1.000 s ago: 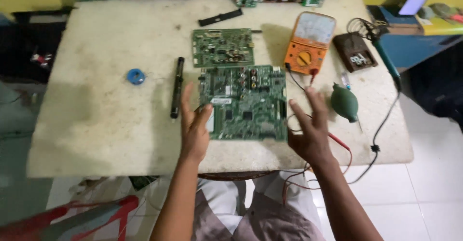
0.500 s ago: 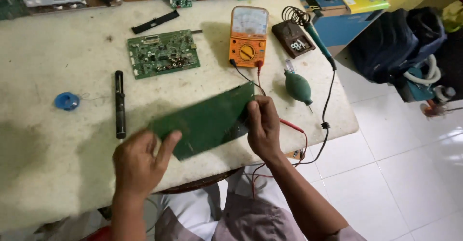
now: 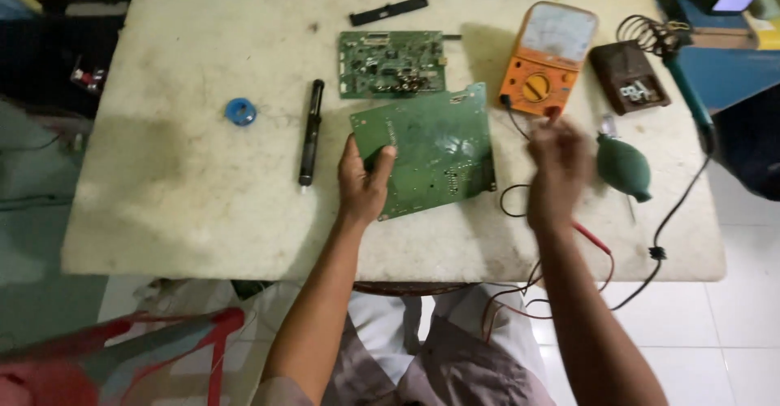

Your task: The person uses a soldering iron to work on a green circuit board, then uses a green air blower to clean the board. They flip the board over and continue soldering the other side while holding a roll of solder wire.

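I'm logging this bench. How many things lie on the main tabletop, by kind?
Circuit boards: 2, large, small
Multimeter: 1
Black pen-like tool: 1
Blue solder reel: 1
Green blower bulb: 1
Black strip: 1
Total: 7

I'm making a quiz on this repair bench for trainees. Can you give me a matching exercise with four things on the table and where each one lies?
Things:
1. large green circuit board
2. orange multimeter
3. blue solder spool
4. green rubber blower bulb

Places:
A. alone on the table's left part, left of the black pen-shaped tool
B. right of the right hand
C. gripped at its corner by the left hand
D. at the back, between the smaller circuit board and the brown soldering-iron stand

Pairs: 1-C, 2-D, 3-A, 4-B
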